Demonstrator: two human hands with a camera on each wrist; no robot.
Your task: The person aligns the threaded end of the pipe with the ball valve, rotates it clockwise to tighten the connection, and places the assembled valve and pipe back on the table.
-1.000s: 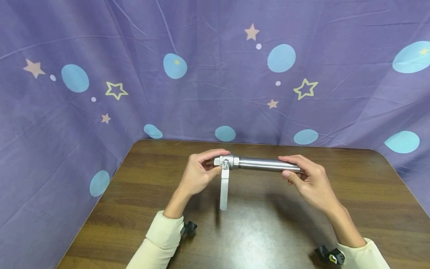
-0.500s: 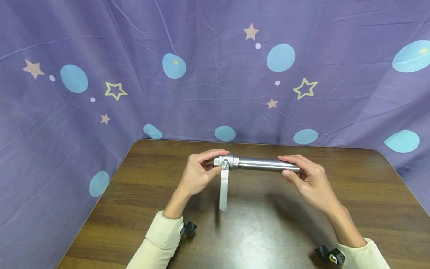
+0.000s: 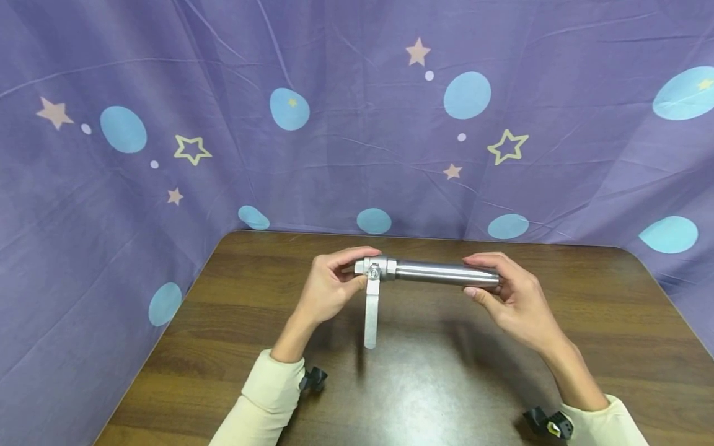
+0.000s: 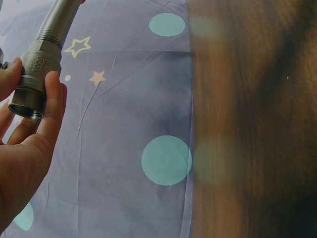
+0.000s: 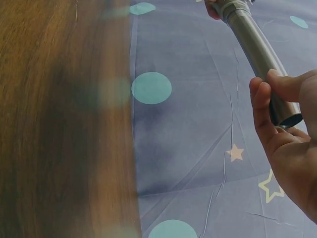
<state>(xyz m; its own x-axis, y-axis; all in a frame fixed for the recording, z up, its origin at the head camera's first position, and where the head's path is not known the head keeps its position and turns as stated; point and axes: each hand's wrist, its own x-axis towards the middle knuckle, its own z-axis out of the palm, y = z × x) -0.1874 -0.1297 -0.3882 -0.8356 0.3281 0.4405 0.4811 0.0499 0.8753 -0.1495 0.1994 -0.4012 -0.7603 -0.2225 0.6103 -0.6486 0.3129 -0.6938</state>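
A steel ball valve (image 3: 377, 267) with a flat lever handle (image 3: 370, 319) is joined to a smooth metal pipe (image 3: 440, 272); both are held level above the table. My left hand (image 3: 329, 288) grips the valve body between thumb and fingers, the lever pointing toward me. In the left wrist view the valve's open threaded end (image 4: 28, 104) shows between the fingers, with threads (image 4: 50, 35) visible at the pipe joint. Around the pipe's far right end, my right hand (image 3: 519, 303) holds with thumb below and fingers above. The pipe's hollow end (image 5: 289, 120) faces the right palm.
A brown wood-grain table (image 3: 223, 347) lies beneath both hands. Behind it and on the left hangs a purple cloth (image 3: 334, 155) with stars and blue spots. Black wrist devices sit at the left cuff (image 3: 273, 378) and the right cuff (image 3: 605, 424).
The right hand's fingers have shifted on the pipe: the thumb has slid a little left and down, and the fingers have risen slightly. The left hand and valve stay nearly still.
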